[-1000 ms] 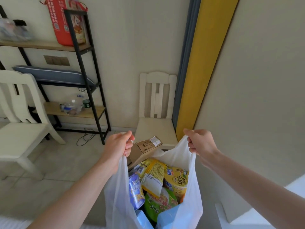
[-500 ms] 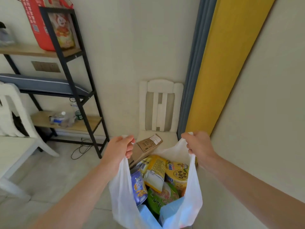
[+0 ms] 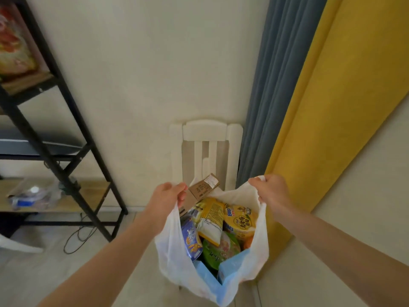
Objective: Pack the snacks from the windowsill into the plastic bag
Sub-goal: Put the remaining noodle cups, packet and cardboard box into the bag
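Bag (image 3: 170,251) held open
Its rims are gripped by the left hand (image 3: 164,197) and right hand (image 3: 271,191); snacks (image 3: 210,220) are packed inside (a box (image 3: 202,188) juts out), a chair (image 3: 205,131) seen just behind.

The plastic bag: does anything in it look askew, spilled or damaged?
Only the cardboard box: it leans tilted and pokes above the rim of the plastic bag beside the left hand, while the snack packets sit lower inside. No spill or tear shows.
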